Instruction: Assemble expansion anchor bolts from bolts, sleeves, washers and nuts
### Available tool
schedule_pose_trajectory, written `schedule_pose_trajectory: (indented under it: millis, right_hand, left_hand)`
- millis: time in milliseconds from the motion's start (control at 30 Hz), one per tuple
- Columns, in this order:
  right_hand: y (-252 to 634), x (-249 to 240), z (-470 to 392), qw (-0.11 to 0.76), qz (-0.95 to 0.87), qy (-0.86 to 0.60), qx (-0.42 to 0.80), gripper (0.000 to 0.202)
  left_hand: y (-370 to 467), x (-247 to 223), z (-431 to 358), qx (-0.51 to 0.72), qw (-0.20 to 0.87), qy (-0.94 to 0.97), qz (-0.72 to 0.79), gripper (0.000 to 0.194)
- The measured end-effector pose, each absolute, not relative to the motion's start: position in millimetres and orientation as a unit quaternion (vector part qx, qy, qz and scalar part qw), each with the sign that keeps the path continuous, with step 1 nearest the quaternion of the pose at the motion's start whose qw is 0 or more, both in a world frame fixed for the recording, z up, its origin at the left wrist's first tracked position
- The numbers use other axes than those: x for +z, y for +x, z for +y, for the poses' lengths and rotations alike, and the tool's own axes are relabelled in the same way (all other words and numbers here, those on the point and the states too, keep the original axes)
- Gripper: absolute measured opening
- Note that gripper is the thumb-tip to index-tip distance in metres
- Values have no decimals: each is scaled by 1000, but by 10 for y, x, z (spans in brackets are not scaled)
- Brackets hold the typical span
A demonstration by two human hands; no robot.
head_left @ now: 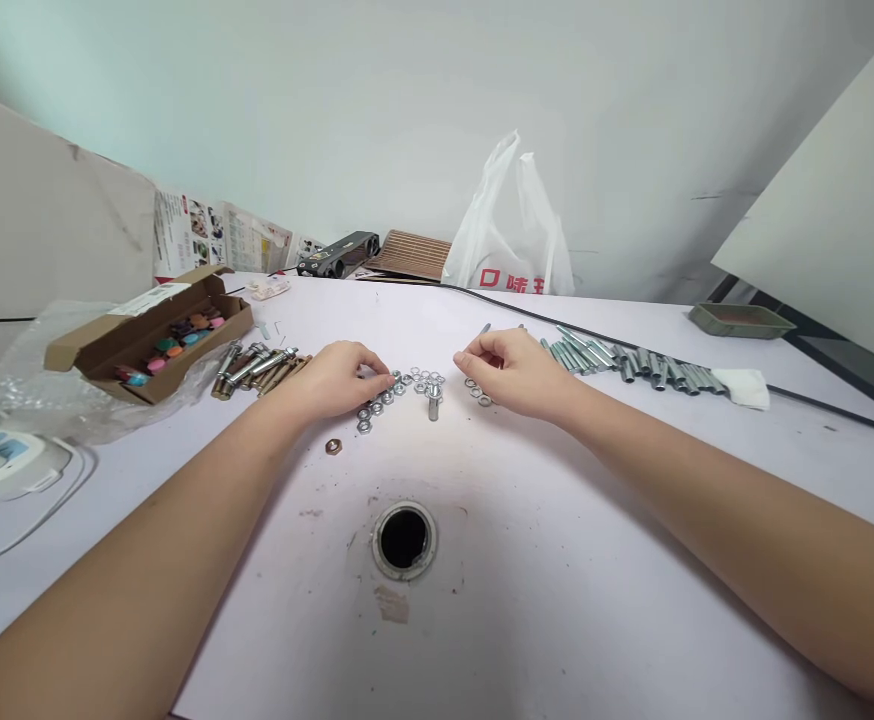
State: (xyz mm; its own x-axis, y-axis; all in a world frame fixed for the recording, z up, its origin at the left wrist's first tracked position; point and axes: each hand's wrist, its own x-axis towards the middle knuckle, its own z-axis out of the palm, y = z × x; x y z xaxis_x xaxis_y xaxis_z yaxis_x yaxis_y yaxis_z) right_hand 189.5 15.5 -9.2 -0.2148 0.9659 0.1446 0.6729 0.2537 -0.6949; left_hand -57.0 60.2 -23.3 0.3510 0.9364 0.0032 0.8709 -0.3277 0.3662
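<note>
My left hand (343,378) rests over a cluster of silver hex nuts (378,409), its fingertips drawn together beside them; whatever they pinch is hidden. To the right, my right hand (519,372) has thumb and forefinger closed, and I cannot make out anything between them. A few flat washers (485,400) lie below its fingers. Between the hands stands a short silver bolt or sleeve (434,404), in front of more small rings (423,377). One brownish nut (333,447) sits apart, nearer to me.
Bolts (257,368) lie left, beside an open cardboard box (148,345) of coloured pieces. Metal sleeves (662,370) and rods spread right, near white tissue (741,388). A round hole (404,540) opens in the table. Behind are a plastic bag (512,235), black cable and green tray (742,321).
</note>
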Motion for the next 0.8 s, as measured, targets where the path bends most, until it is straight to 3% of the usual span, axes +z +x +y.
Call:
schedule_pose_trajectory:
  millis: [267,467,600,800]
  right_hand:
    - [1902,-80,155,303,-724,-557,271,34]
    - [1841,43,77,330,-785,-458,254,35]
    - [1811,108,30,330,-810,-366,319,39]
    - [1792,144,-33,344,-752,-392,403,43]
  left_hand:
    - [-525,-172,581,186,152,775,585,32]
    - [-293,-44,301,335,93,823,449,30]
    - [-177,-4,160,414,11,838,356,21]
    - [-131,-6,112,449,-25,832,326,17]
